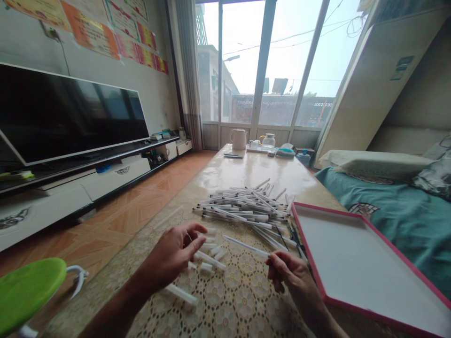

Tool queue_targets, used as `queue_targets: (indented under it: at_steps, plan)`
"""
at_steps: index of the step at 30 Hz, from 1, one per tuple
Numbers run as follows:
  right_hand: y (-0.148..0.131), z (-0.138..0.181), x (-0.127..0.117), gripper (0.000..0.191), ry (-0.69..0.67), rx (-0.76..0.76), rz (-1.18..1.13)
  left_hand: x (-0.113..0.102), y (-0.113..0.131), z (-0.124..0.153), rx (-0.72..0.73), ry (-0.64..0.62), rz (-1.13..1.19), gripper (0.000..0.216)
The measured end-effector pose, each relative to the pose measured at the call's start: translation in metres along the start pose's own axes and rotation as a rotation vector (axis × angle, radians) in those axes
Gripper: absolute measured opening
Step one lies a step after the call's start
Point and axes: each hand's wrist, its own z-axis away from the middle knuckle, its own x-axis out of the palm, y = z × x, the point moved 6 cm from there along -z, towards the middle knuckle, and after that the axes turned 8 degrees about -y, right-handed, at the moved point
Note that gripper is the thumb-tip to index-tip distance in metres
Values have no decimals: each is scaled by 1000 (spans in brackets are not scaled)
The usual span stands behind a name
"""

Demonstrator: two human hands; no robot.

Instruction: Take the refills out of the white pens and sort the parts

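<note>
At the near end of the counter point(225, 173), both hands are in over the lace cloth point(229, 300). The right hand point(292, 274) has a pen point(246, 246), a narrow grip, fingertips pinched on its near end. The shaft runs up and to the left, and the far tip hangs free just above the cloth. The left hand point(174, 256) sits palm down, thumb and fingers curled close together. They reach out right over the loose white caps point(211, 259). Whether that grip has a cap in it or only hovers there, I cannot tell; the fingertips hide it. The caps lie scattered on the cloth between the two hands, nearer the left one. One longer white tube point(181, 293) lies by the left wrist.

Just beyond the hands there's the pile point(243, 209), a big heap of white pens with dark tips. Most lie crosswise, and a few strays fan off to the right. Its right edge comes just beside the tray point(352, 263). The tray is flat, white inside with a red rim, and sits on the right side of the counter near the right hand.

Further back, at the far end by the window, stand a white jug point(238, 139) and a glass pot point(268, 141). Off to the left there's a big dark TV point(70, 117) on a low cabinet. A green stool point(28, 286) is down in the near left corner, and a teal bed point(405, 216) lies beyond the tray on the right
</note>
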Motion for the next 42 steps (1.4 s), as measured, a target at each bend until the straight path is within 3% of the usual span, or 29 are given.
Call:
queue_targets:
  at_steps: [2,4,7,10,15,21,25,29,31,35,38,42]
  plan:
    - [1,0,-1,35,18,7,-2,-37,-23,-23,-25,139,-446,27]
    - [0,0,-1,35,35,12,-7,-59,-58,-43,-101,210,-558,30]
    - [-1,1,-3,36,58,12,-15,-70,-105,-57,-183,268,-641,22]
    - [0,1,-7,36,85,13,-13,-68,-123,-53,-169,290,-680,14]
    - [3,0,-12,34,106,19,-21,-63,-102,-37,-48,276,-654,16]
    - [6,-1,-10,32,83,6,-42,-27,-79,-21,228,111,-502,18]
    - [7,-1,-8,33,70,-4,-51,-17,-84,-23,236,103,-420,20]
    - [4,0,-2,34,48,-2,-50,-17,-64,-17,199,229,-221,20]
    - [1,0,4,34,20,10,-52,-2,-50,-9,84,239,34,22]
    - [-6,2,15,34,-35,10,-54,80,-23,10,-201,-36,813,40]
    - [-8,4,21,36,-78,18,-27,128,-8,18,-298,-60,1191,47]
    - [-6,5,23,37,-107,23,33,142,-3,14,-257,60,1309,33]
